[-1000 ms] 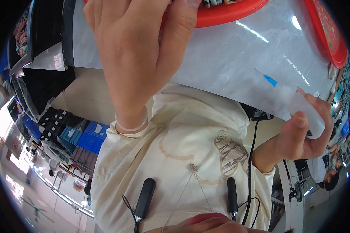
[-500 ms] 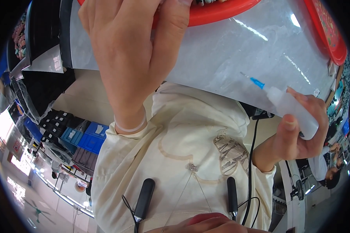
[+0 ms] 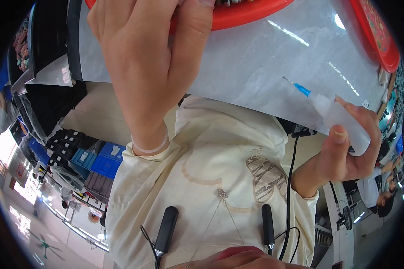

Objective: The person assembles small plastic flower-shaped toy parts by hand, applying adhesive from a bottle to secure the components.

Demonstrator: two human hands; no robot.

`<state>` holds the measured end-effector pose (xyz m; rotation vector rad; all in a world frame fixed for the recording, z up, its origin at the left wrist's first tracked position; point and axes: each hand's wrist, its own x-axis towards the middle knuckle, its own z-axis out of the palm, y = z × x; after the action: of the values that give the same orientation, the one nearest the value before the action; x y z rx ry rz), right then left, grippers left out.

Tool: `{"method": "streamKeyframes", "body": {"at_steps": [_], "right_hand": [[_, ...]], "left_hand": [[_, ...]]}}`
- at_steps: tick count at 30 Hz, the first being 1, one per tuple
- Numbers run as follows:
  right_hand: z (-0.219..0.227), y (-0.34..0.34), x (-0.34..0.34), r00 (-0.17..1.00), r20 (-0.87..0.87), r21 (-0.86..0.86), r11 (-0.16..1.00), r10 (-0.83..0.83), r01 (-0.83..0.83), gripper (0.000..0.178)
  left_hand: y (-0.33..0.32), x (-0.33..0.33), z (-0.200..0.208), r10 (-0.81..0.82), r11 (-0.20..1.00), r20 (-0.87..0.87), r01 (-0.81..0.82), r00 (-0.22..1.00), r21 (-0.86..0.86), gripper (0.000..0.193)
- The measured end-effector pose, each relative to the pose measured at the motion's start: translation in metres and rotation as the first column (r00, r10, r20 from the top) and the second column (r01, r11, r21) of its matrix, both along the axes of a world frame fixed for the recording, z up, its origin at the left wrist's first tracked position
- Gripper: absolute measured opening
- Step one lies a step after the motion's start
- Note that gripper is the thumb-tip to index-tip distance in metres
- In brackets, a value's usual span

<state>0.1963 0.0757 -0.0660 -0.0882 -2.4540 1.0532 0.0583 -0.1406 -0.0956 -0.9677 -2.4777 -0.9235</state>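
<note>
My left hand [image 3: 143,58] reaches over the rim of a red tray [image 3: 242,19] at the top edge. Its fingertips run out of the picture, so I cannot tell whether they grip anything. Small dark and pale pieces [image 3: 231,2] show inside that tray, beside my thumb. On the right, my right hand [image 3: 345,157] is closed around a translucent white squeeze bottle [image 3: 343,121]. A blue dispensing needle [image 3: 303,89] caps the bottle and points up and left, above the grey tabletop [image 3: 256,62] and apart from the tray.
Another red tray [image 3: 390,62] with a patterned inside stands at the far right. A black bin [image 3: 49,40] borders the table at the left. Blue crates [image 3: 107,159] are at the lower left. A black cable [image 3: 293,179] hangs by my right arm. Another person [image 3: 381,193] sits beyond it.
The bottle and my right hand have shifted slightly to the right and upward. My left hand and the near red tray have moved a little left and up.
</note>
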Motion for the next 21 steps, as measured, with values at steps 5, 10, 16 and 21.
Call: {"method": "streamKeyframes", "body": {"at_steps": [5,10,16,21], "right_hand": [[0.005,0.002,0.002,0.995,0.033,-0.09,0.992,0.095,-0.092,0.035],[-0.002,0.014,0.008,0.998,-0.004,-0.128,0.99,-0.056,0.055,0.028],[-0.003,0.008,0.004,1.0,-0.02,-0.089,0.996,-0.005,0.004,0.03],[-0.004,0.011,0.005,0.996,-0.049,-0.101,0.993,-0.068,0.063,0.031]], "left_hand": [[0.002,-0.001,0.002,0.011,1.0,-0.002,-0.011,1.0,-0.009,0.016],[0.006,0.006,0.006,0.021,1.0,-0.002,-0.021,1.0,-0.016,0.016],[0.007,0.003,0.005,0.028,0.999,-0.004,-0.028,1.0,-0.026,0.016],[0.009,0.003,0.006,0.035,0.999,-0.006,-0.035,0.999,-0.034,0.016]]}}
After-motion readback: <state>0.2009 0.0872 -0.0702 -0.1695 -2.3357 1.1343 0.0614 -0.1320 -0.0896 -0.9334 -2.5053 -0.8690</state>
